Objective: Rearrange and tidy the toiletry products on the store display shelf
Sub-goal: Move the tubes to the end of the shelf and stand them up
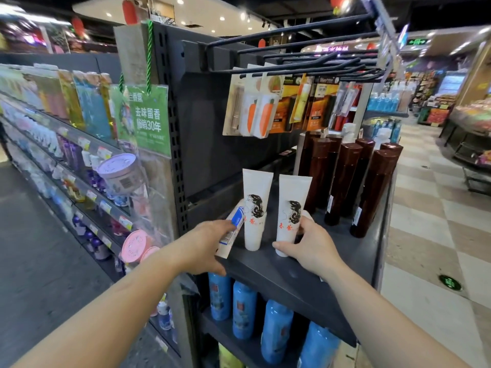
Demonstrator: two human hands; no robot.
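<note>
A dark display shelf (332, 282) at the end of a store aisle is seen from above, with both bare hands reaching onto its near edge. A white and blue box (233, 227) is grasped in the grip of the left hand (204, 243), fingers curled round its lower part, and it is held tilted at the near left corner of the shelf, just beside the left white tube (255, 211). That tube stands upright on its cap, printed with a drawing of dark hair and red characters. The right white tube (291, 212), of the same design, is held near its base by the right hand (309, 247), with the thumb across the near side and the fingers curled behind it; it stands upright to the right of the first tube, a gap being left between them. Farther right, a group of tall brown bottles (342, 181) is ranged in rows toward the far end of the shelf. Above, carded items with carrot shapes (259, 112) are hung from black hooks (305, 65). On the shelf below, blue bottles (244, 309) are lined up. A green promotional sign (144, 120) is hung at the left, beside long shelves of blurred goods.
</note>
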